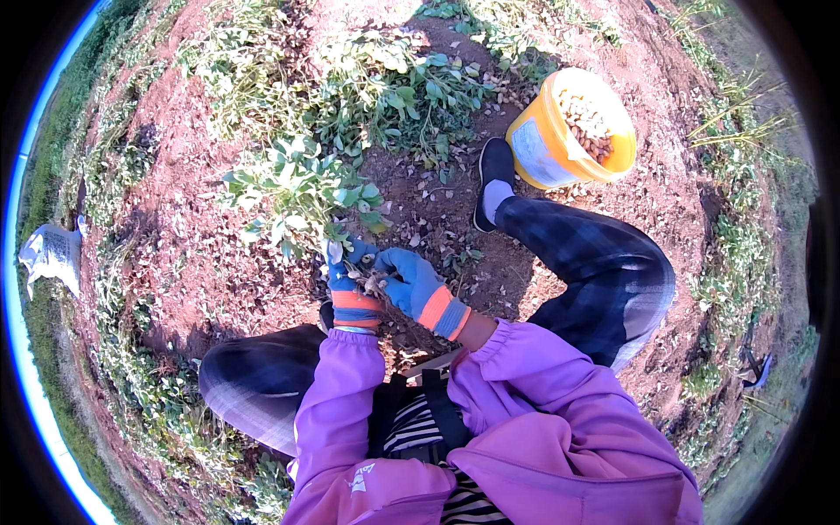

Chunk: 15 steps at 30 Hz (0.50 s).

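Observation:
My left hand (352,278), in a blue and orange work glove, grips a leafy green peanut plant (293,188) by its stems. The leaves point away from me, and the root end with its pods (371,282) lies between my hands. Gloved the same way, my right hand (409,278) is curled closed against those pods; its fingertips are partly hidden. Beyond my right foot stands a yellow bucket (535,136), tilted in view, with many picked peanuts (588,127) inside.
Heaps of pulled peanut plants (394,87) lie ahead on reddish soil (184,219). My bent legs frame the work spot, the right shoe (495,171) close to the bucket. A white sack (52,255) sits at the far left. Grass borders the field.

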Motion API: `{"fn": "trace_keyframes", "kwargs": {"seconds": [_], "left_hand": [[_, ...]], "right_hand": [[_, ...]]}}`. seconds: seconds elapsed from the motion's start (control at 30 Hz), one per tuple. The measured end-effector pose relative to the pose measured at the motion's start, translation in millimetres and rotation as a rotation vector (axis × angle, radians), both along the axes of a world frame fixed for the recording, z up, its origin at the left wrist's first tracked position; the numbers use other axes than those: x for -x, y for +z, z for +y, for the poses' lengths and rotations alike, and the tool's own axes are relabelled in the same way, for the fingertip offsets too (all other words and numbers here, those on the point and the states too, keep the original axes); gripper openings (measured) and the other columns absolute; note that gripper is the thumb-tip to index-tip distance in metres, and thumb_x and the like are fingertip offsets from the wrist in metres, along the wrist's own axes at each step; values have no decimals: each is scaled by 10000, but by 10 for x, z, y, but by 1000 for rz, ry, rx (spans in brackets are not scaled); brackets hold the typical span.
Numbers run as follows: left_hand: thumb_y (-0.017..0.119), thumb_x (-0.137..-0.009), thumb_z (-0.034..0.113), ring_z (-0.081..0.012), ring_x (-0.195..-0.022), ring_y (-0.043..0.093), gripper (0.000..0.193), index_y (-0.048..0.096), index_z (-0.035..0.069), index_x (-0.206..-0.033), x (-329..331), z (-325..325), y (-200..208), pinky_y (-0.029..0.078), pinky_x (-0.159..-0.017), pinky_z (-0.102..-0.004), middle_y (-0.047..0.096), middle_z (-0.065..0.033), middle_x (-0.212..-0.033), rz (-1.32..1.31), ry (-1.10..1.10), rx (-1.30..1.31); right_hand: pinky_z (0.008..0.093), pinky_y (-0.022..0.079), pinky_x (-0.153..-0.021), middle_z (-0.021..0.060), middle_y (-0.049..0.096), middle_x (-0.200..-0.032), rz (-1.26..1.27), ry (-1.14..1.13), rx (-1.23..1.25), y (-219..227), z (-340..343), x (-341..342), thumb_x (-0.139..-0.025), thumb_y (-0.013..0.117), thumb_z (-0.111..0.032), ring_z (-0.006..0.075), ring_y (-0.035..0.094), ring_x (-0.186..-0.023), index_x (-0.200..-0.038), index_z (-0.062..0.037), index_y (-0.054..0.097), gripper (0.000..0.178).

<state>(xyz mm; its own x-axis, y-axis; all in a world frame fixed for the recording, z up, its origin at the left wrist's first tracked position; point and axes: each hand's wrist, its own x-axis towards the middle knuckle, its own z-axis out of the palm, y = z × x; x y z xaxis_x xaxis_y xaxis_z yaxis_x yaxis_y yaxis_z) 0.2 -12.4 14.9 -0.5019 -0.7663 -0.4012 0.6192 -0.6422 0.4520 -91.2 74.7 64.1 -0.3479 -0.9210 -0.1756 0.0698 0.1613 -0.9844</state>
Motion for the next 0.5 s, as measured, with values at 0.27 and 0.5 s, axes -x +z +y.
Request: {"fn": "trace_keyframes", "kwargs": {"seconds": [0.27,0.5], "left_hand": [[456,-865,385,-221,-703,570,349,577,59,-900,-191,-246,-14,483,-673,-363,596,-90,-802,-136,101,58],[575,-798,383,-195,-645,559,340,568,55,-888,-414,-514,519,481,-570,-327,586,-71,-782,-338,382,87]], "right_hand": [[264,408,-534,33,505,-692,68,-330,115,-59,20,180,-744,578,13,121,478,-593,-843,-28,516,124],[197,321,-379,-28,465,-573,46,-576,128,756,77,1376,-792,559,-45,46,391,-437,-838,-62,518,63]]}}
